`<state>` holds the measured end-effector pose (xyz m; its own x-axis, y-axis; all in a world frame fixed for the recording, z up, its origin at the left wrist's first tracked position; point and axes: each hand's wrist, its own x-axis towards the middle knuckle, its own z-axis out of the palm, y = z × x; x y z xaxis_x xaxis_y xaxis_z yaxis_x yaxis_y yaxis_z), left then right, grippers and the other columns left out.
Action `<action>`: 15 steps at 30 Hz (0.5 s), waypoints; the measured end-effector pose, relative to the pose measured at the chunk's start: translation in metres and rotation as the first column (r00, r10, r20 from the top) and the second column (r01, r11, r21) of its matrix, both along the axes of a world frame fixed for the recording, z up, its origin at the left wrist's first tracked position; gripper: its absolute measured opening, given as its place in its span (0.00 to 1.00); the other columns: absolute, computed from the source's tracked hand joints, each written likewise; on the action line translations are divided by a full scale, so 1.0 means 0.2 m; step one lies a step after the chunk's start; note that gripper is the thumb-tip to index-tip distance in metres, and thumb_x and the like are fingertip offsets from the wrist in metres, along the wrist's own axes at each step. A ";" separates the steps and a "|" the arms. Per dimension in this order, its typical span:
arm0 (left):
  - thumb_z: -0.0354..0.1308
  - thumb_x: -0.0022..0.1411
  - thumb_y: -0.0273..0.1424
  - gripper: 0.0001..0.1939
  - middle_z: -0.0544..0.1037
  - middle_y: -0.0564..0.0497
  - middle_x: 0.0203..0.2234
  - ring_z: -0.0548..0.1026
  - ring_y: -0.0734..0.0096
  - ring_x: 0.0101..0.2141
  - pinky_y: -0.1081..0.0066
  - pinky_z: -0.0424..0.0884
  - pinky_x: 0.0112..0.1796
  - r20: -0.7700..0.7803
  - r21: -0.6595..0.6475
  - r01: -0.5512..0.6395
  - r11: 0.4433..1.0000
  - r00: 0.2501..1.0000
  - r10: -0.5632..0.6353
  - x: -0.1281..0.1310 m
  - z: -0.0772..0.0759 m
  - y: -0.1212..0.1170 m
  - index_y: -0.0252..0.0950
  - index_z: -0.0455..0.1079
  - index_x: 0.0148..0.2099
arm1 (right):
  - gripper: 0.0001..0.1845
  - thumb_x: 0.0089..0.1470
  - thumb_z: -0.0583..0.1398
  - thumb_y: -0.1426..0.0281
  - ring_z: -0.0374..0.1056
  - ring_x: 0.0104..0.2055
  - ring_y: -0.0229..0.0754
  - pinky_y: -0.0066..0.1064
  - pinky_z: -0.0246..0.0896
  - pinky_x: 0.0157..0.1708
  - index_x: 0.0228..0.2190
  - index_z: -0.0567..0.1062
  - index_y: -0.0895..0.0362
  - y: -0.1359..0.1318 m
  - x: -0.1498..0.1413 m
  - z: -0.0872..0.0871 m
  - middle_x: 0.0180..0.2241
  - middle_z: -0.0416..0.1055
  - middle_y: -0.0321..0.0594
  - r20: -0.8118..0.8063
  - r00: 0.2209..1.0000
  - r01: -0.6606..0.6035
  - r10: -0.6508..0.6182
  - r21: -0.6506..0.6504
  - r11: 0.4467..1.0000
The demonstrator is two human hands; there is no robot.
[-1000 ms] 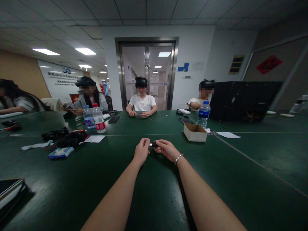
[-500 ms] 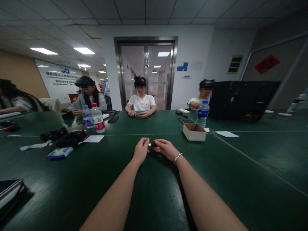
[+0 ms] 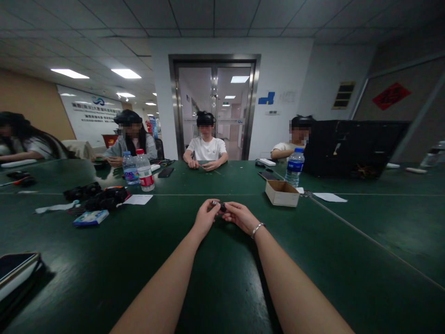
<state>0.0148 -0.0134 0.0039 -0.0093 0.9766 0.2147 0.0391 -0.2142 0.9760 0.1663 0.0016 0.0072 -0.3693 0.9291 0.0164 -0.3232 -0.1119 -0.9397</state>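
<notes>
- A person's left hand (image 3: 205, 216) and right hand (image 3: 243, 218) pinch a small black-and-silver object (image 3: 223, 208) between thumbs and fingers, above a green table (image 3: 225, 278).
- A silver bracelet (image 3: 257, 229) circles the right wrist.
- Beyond that hand, an open cardboard box (image 3: 280, 199) sits near a blue-labeled water bottle (image 3: 294, 167).
- Across the table, a person in a white T-shirt (image 3: 207, 148) sits before glass doors (image 3: 231, 106).

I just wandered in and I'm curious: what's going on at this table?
Someone holds a small dark object at a green table, left hand at its shiny end, right hand at the other. It's too small to identify. An open box stands farther off to the right; another person sits opposite.
</notes>
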 end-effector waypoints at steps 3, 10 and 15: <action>0.57 0.51 0.39 0.18 0.70 0.49 0.31 0.66 0.80 0.23 0.84 0.57 0.18 0.109 -0.010 -0.012 1.000 0.994 0.013 0.02 0.00 -0.01 0.35 0.68 0.42 | 0.10 0.52 0.62 0.70 0.70 0.27 0.34 0.19 0.66 0.26 0.36 0.71 0.64 -0.01 -0.01 0.01 0.30 0.72 0.46 0.053 0.996 -0.069 0.068 0.022 0.997; 0.56 0.54 0.38 0.15 0.72 0.46 0.35 0.72 0.77 0.23 0.83 0.61 0.18 0.270 -0.183 0.015 0.983 0.962 0.036 -0.08 0.09 -0.05 0.34 0.65 0.41 | 0.19 0.52 0.61 0.67 0.70 0.28 0.36 0.23 0.67 0.27 0.45 0.66 0.59 -0.05 0.00 0.04 0.31 0.72 0.42 0.000 0.999 -0.051 0.051 0.058 0.997; 0.58 0.53 0.35 0.13 0.74 0.44 0.36 0.74 0.70 0.25 0.79 0.66 0.19 0.071 -0.297 -0.162 0.941 0.979 0.191 -0.52 0.18 -0.24 0.35 0.66 0.41 | 0.14 0.54 0.60 0.67 0.71 0.29 0.37 0.23 0.68 0.28 0.40 0.68 0.62 -0.02 0.01 0.02 0.30 0.72 0.45 -0.008 1.000 -0.017 0.017 0.008 1.000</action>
<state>-0.0901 -0.0617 0.0394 -0.1942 0.9771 -0.0864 -0.0480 0.0785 0.9958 0.1685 -0.0032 0.0116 -0.3850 0.9225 0.0271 -0.3286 -0.1096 -0.9381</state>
